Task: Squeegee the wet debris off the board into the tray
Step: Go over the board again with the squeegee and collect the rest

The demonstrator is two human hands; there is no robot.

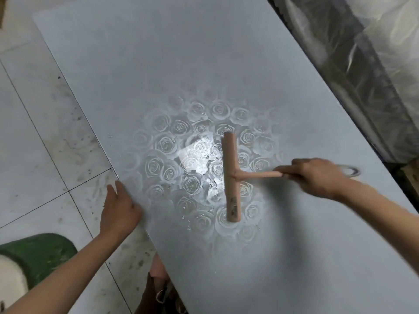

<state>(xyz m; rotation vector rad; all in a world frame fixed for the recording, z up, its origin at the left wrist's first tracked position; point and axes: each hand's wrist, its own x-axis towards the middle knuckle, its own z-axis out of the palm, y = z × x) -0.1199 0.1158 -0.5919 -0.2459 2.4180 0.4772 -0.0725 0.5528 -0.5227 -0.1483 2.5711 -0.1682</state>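
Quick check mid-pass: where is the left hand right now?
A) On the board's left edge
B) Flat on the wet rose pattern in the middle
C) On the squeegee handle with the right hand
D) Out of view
A: the left hand rests on the left edge of the board, apart from the squeegee, which only the right hand grips by its handle.

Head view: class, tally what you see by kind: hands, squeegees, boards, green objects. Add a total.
Hands: 2 (left hand, right hand)
Squeegee: 1
Board: 1
Green object: 1
Total: 5
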